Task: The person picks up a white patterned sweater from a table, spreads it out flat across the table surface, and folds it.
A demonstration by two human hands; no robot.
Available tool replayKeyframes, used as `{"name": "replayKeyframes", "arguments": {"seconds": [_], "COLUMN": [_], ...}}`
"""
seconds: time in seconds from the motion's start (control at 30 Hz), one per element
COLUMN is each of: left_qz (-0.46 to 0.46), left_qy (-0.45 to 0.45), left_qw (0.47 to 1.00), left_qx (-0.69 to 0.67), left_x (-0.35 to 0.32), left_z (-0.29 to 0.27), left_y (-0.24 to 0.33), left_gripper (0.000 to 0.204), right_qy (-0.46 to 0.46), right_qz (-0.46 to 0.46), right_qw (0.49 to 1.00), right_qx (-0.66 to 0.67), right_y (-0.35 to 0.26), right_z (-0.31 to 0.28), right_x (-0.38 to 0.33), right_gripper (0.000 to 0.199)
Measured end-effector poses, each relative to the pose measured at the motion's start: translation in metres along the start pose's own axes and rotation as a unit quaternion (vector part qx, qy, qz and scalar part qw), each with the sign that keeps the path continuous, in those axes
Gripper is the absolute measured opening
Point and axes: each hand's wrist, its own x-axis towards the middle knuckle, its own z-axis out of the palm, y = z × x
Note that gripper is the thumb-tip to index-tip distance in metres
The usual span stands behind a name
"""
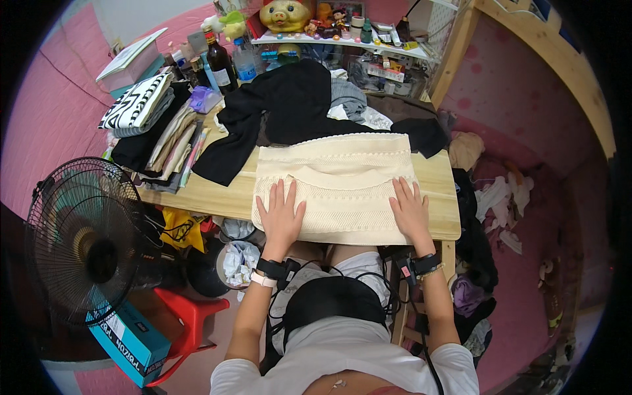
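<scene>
A cream knitted garment (342, 207) with rows of openwork lies folded into a wide rectangle at the front of the wooden table (442, 210). Its curved neckline edge crosses the middle. My left hand (282, 214) rests flat on the garment's left part, fingers spread and pointing away from me. On its right part lies my right hand (411, 209), also flat with the fingers apart. Neither hand grips the cloth. Just beyond the cream garment, a black garment (283, 99) is heaped loosely with one sleeve hanging toward the left.
A stack of folded clothes (148, 131) stands at the table's left, with a brown bottle (220, 62) behind it. A shelf (342, 39) holds small items at the back. Left of the table is a black fan (89, 243). A wooden post (454, 52) rises at back right.
</scene>
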Motion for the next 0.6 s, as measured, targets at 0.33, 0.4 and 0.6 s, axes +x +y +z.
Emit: {"name": "replayKeyframes", "arguments": {"seconds": [0.33, 0.4, 0.6], "left_qz": [0.08, 0.098, 0.1], "left_qy": [0.034, 0.009, 0.017], "left_qw": [0.995, 0.994, 0.994], "left_qx": [-0.044, -0.045, -0.037], "left_x": [-0.005, -0.007, -0.009], "left_z": [-0.011, -0.006, 0.005], "left_y": [0.057, 0.063, 0.061], "left_gripper": [0.059, 0.055, 0.051], "right_qy": [0.036, 0.051, 0.042], "right_qz": [-0.159, -0.174, -0.225], "right_qw": [0.987, 0.983, 0.973], "right_qx": [0.012, 0.002, 0.004], "right_y": [-0.064, -0.07, -0.076], "right_z": [-0.008, 0.001, 0.005], "right_x": [-0.016, -0.018, -0.019], "right_gripper": [0.052, 0.052, 0.05]}}
